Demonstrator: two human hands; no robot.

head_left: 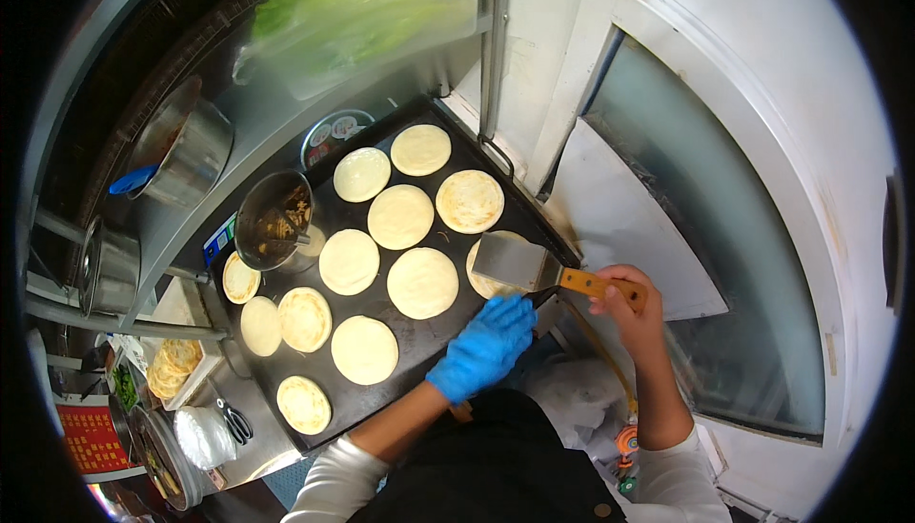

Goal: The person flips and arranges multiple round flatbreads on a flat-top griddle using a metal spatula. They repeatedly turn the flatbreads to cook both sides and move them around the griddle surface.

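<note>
My bare right hand (629, 308) grips the orange-brown wooden handle of a metal spatula (509, 263). The wide blade covers much of a round flatbread (485, 281) near the griddle's right edge. Just below that flatbread is my left hand (486, 346) in a blue disposable glove, palm down with fingers stretched out. Its fingertips are close to the flatbread's near edge; whether they touch it is hidden. Several more flatbreads lie on the black flat griddle (422, 337), some pale, others lightly browned, such as the flatbread (470, 201) above the spatula.
A steel pot (274, 219) of brown food stands at the griddle's far-left side. Above runs a metal shelf (236, 158) with another pot (184, 151) and bagged lettuce (372, 19). Scissors (234, 423) and stacked flatbreads (174, 366) are at left. A white-framed window (643, 137) borders the right.
</note>
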